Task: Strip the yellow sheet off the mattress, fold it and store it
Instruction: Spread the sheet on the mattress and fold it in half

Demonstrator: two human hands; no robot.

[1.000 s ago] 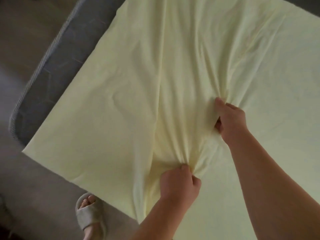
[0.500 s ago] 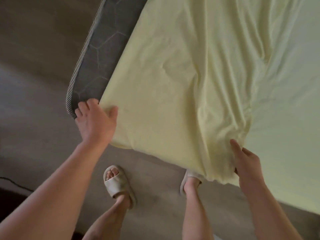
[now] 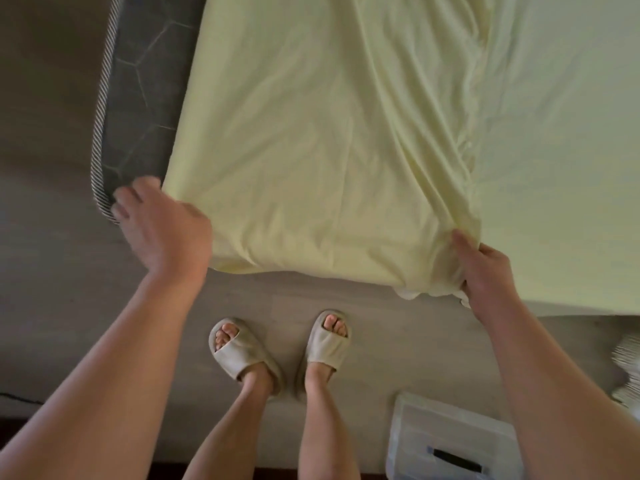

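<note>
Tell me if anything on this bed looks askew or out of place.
The yellow sheet lies crooked: it leaves the dark mattress bare along the left edge, and it is bunched into long ridges where the right hand grips it. The left hand is at its loose corner. Nothing looks damaged.

Looked like a home bedroom: dark quilted mattress (image 3: 138, 98) with striped piping, low on a wood-look floor (image 3: 381, 341), covered by a yellow sheet (image 3: 311, 150). Bare feet in beige slippers (image 3: 242, 355), clear plastic storage box (image 3: 450, 441) alongside.
</note>
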